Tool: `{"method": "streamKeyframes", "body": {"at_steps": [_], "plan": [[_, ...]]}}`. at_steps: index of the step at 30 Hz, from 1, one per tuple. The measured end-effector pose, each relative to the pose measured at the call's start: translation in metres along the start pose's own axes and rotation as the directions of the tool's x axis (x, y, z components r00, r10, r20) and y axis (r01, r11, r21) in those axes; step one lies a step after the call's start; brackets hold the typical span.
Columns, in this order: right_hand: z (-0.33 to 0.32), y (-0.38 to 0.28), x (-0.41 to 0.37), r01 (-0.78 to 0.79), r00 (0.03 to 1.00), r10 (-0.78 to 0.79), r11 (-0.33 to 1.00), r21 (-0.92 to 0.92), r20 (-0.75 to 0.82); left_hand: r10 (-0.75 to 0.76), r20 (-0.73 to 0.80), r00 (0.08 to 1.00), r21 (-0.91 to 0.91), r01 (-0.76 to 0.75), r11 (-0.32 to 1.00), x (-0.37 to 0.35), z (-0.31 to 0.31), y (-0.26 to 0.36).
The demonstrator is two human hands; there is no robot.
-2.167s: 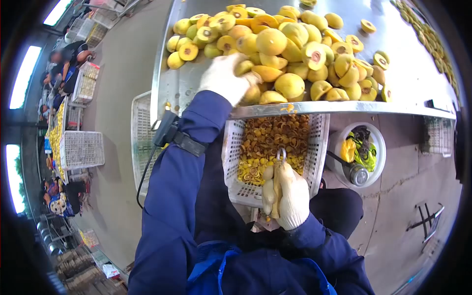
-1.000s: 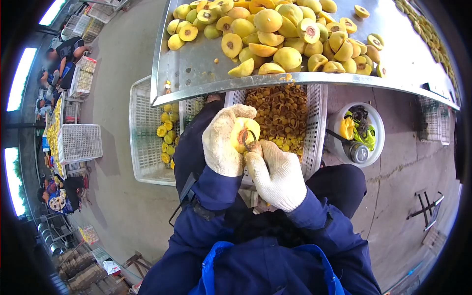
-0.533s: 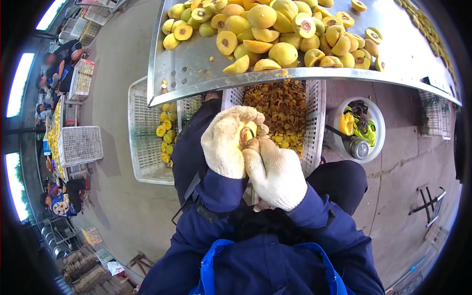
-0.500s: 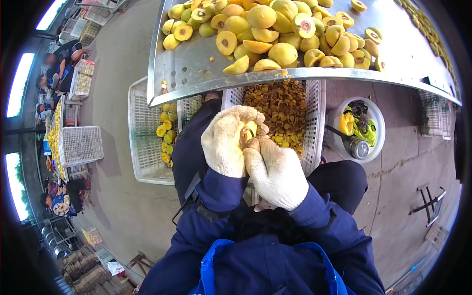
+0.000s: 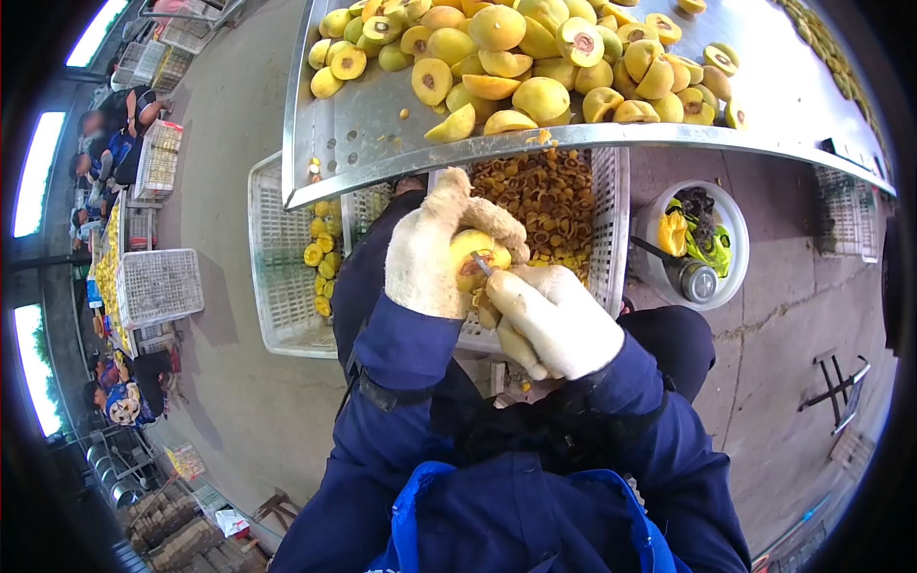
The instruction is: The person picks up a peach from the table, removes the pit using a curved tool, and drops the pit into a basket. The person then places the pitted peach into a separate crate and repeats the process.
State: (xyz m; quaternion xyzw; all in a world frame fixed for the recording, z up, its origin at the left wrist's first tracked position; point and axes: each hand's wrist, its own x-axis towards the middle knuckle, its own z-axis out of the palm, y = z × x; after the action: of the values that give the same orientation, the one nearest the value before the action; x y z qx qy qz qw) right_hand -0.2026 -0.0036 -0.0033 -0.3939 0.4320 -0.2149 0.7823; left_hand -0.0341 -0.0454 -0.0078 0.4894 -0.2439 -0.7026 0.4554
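Note:
My left hand [image 5: 420, 263], in a stained white knit glove, is closed around a yellow peach half [image 5: 466, 245], cut face turned up toward me. In my gloved right hand [image 5: 564, 325] is a small pitting tool [image 5: 481, 265]; its thin metal tip rests at the middle of the cut face, and its handle is hidden by my fingers. Both hands are above a crate [image 5: 611, 239] of brown pit pieces and yellow scraps [image 5: 544, 196]. Beyond them, a heap of halved peaches [image 5: 540, 95] lies on a metal table [image 5: 363, 172].
A white crate [image 5: 270, 286] with yellow peach halves [image 5: 323, 256] is at the left. On the right stands a white bucket [image 5: 738, 263] with a metal flask [image 5: 699, 284] and bags. Farther left, people sit by crates [image 5: 158, 286]. A folded black stand [image 5: 836, 392] lies on the floor.
The right hand has shifted slightly right and down, and the tool's tip now shows on the peach. My left thumb has lifted, exposing more of the cut face.

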Motion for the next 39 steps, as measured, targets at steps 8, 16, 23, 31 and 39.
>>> {"method": "streamKeyframes", "body": {"at_steps": [8,16,23,31,39], "plan": [[-0.02,0.016,0.001,-0.059,0.958,-0.005,0.975,0.213,0.288,0.104,0.349,0.931,0.457,-0.266,0.849,0.008,-0.001,0.008],[0.02,0.06,0.013,-0.063,0.881,-0.441,0.249,0.966,0.171,0.108,0.023,0.994,-0.281,-0.097,0.955,0.024,-0.024,-0.006],[0.028,0.057,0.016,0.098,0.985,0.091,0.4,0.911,-0.146,0.542,-0.063,0.838,0.909,-0.176,0.378,0.03,-0.114,0.093],[0.023,0.053,0.044,-0.002,0.988,0.113,0.686,0.728,-0.104,0.608,0.152,0.779,0.9,0.144,-0.41,0.254,-0.122,0.143],[0.017,0.03,0.023,0.094,0.984,0.017,0.799,0.593,-0.179,0.346,-0.041,0.937,0.827,-0.163,0.538,0.171,-0.107,0.094]]}}
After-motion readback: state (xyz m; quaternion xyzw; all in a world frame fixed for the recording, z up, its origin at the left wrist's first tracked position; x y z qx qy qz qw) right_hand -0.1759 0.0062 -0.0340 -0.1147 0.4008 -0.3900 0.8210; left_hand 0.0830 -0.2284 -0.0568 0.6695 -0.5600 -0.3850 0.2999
